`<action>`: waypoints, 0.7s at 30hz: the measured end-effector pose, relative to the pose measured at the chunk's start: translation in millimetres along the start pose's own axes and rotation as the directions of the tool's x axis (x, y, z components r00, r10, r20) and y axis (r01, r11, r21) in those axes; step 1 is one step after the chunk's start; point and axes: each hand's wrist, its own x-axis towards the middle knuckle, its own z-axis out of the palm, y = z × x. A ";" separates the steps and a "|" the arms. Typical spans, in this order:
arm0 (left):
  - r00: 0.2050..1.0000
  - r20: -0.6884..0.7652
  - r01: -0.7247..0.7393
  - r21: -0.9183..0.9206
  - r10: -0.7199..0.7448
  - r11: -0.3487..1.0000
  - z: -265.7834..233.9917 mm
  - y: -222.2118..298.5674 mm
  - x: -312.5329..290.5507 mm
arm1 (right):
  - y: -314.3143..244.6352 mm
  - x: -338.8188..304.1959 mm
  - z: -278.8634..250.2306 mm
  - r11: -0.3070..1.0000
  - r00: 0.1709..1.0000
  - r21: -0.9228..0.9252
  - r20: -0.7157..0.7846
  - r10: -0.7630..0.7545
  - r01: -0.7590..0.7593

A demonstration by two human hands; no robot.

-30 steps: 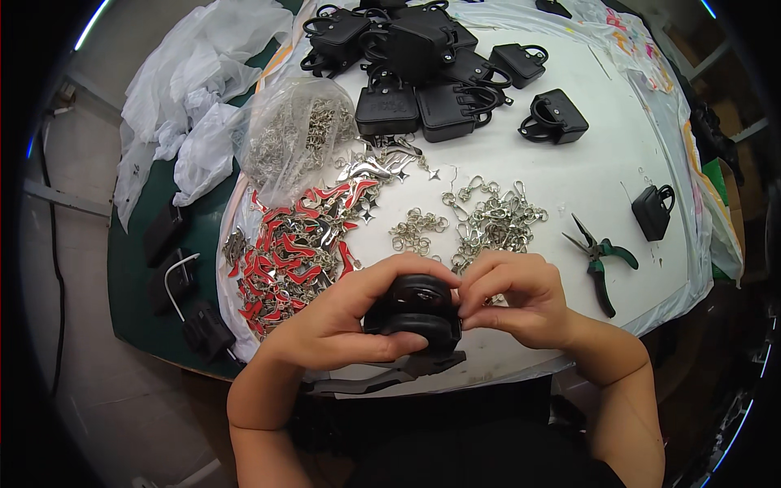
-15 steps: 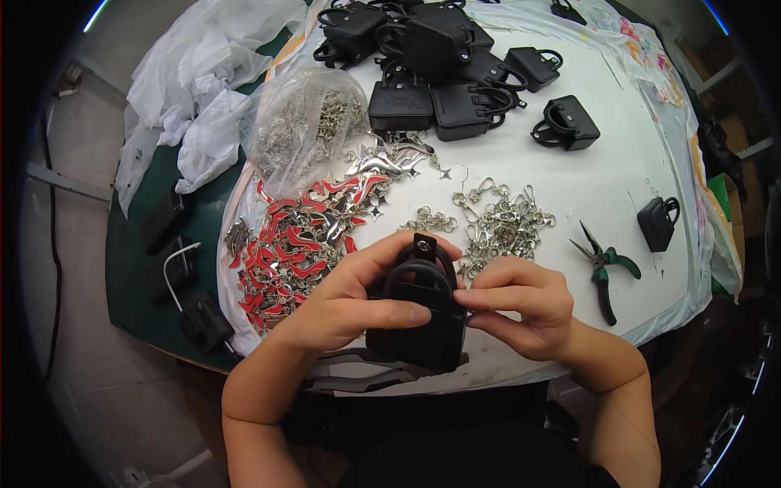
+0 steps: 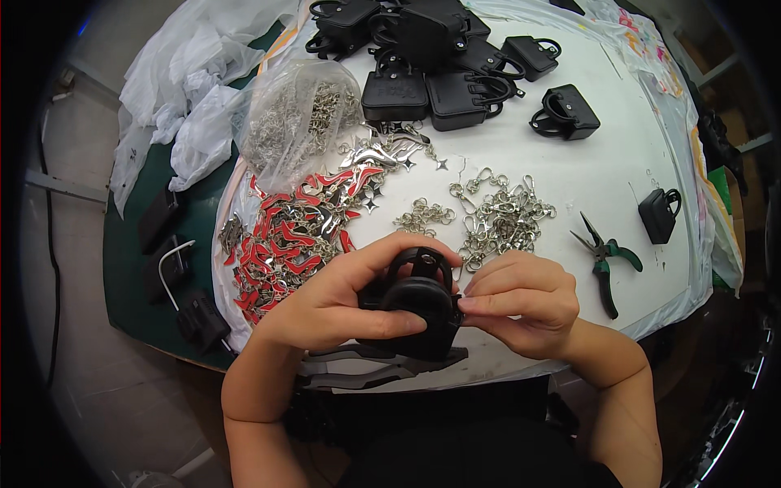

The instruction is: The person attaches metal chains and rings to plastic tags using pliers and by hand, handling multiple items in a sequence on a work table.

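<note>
Being gripped by left hand (image 3: 333, 305): boxy black leather-like handbag (image 3: 427, 343), its edge pinched by right hand (image 3: 522, 305); handling seems unfinished, silver metal clasps (image 3: 503, 221) loose.

No text readable. Faint lettering (image 3: 397, 91) on bag (image 3: 395, 106) toward far edge of table (image 3: 508, 154); dark mark (image 3: 134, 152) on plastic (image 3: 195, 61), left edge.

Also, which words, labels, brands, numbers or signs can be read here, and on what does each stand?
Nothing here can be quoted reliably.
Embossed black bag in the pile: pressed marking, too faint to read.
Crumpled white plastic, left: dark mark, too small.
Table's plastic sheet, upper right: coloured print, creased and blurred.
Held bag in the left hand: no text visible.
</note>
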 end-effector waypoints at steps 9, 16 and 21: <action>0.993 0.118 -0.012 -0.038 0.017 0.999 -5.0 -1.6 0.9 | 1.7 -5.3 12.2 0.993 0.998 0.092 0.005 -0.068 0.067; 0.910 0.096 -0.399 0.471 0.404 0.787 -1.0 2.9 -2.1 | -10.9 3.6 -1.1 0.902 0.980 -0.385 0.059 -0.189 0.197; 0.892 0.121 -0.404 0.645 0.435 0.649 1.0 0.1 -8.5 | -14.4 6.3 -3.4 0.933 0.993 -0.359 0.113 0.016 0.026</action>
